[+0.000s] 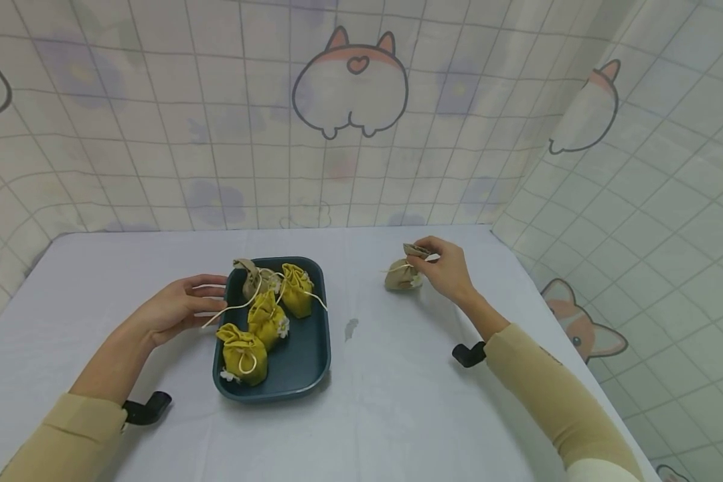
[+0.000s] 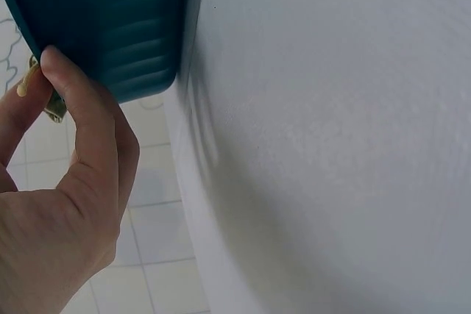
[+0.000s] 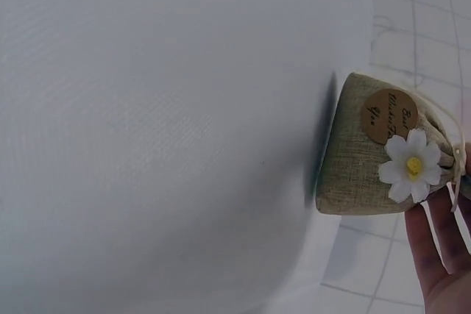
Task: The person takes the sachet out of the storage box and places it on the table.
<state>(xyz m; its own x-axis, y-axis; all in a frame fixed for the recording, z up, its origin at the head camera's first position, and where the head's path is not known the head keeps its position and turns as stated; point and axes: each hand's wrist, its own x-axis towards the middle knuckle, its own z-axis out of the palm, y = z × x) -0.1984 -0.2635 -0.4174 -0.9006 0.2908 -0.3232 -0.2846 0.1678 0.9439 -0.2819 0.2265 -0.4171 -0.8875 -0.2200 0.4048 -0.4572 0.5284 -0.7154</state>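
The round brown tag (image 3: 389, 116) on the beige bag (image 3: 346, 156) in the right hand's (image 1: 447, 269) fingers carries dark lettering, turned sideways in the right wrist view: "Best" nearest the hand, "You" farthest from it, and between them a blurred line resembling "Wishes For".

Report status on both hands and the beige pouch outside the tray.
Right hand pinching beige pouch at its neck. Left hand touching the tray. No obstacle visible between pouch and tray.

held pouch (image 3: 349, 163) — rough woven cloth | tray (image 1: 298, 361) — smooth plastic | yellow pouches (image 1: 247, 360): cloth
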